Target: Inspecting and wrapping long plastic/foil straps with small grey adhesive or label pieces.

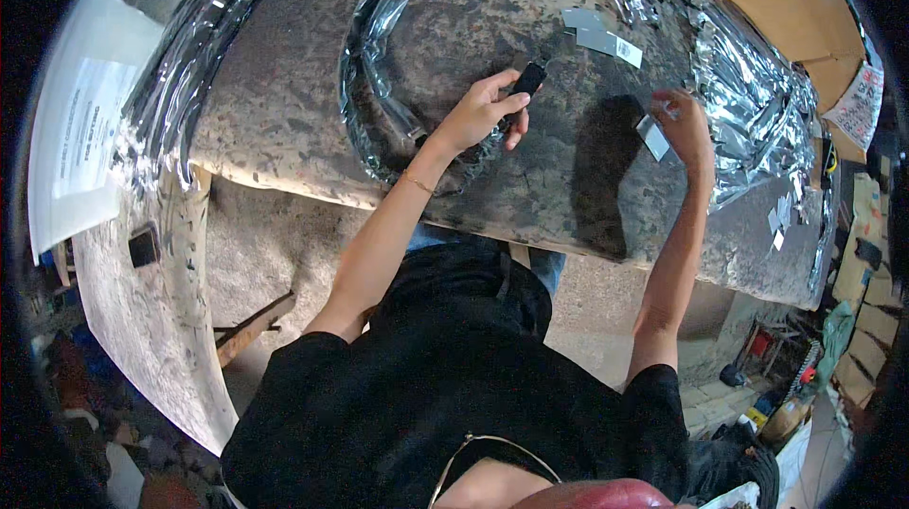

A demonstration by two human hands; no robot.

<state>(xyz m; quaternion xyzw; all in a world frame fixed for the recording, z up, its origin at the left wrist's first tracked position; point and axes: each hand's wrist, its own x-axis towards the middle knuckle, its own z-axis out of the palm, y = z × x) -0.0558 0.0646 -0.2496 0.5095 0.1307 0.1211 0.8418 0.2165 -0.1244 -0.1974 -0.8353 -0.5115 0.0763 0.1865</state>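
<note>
My left hand is closed around a small black tool, its thin tip pointing away to the upper right. Its exact kind is hard to make out. To the right, my right hand is raised over the table with its fingers curled together; what they pinch is too small to name. Beside that hand is a small white tag, and whether the fingers touch it I cannot tell. Several grey and white tags lie overlapping beyond my left hand. A curved bundle of shiny silver strips runs beneath and left of it.
A stained, padded-looking table spans the view. Crumpled silver film heaps along its right side, with loose tags near it. More silver strips hang at the left, by a white translucent bin. A cardboard box stands far right.
</note>
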